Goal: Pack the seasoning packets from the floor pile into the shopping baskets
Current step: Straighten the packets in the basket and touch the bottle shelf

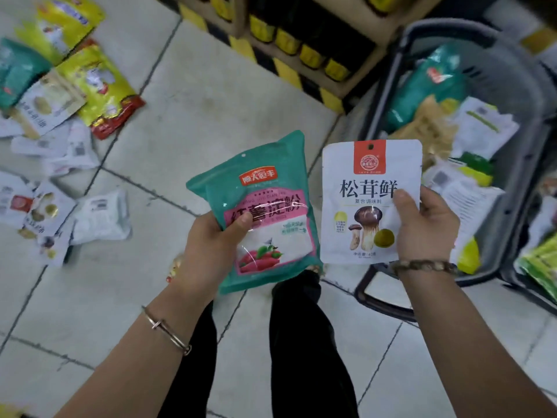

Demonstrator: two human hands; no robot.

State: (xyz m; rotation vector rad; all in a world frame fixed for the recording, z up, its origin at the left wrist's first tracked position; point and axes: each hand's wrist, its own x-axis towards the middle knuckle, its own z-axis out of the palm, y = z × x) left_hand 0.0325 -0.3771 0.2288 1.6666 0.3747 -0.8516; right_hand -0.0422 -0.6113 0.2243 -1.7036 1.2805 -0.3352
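My left hand [211, 245] grips a teal starch packet [265, 188] with a pink label and red sweet potatoes, thumb on its front. My right hand [428, 227] holds a white mushroom seasoning packet [364, 176] with an orange tab, thumb pressed on its right side. Both packets are held upright above the floor, side by side. A dark grey shopping basket [512, 73] stands on the floor to the right, holding several packets [434, 86]. The floor pile [60, 95] of yellow, teal and white packets lies at the left.
A wooden shelf base [301, 55] with yellow-and-black hazard stripes and rows of yellow-capped jars runs along the top. A second basket with green packets [539, 267] shows at the right edge. My legs in black trousers [301, 342] stand on the white tiled floor.
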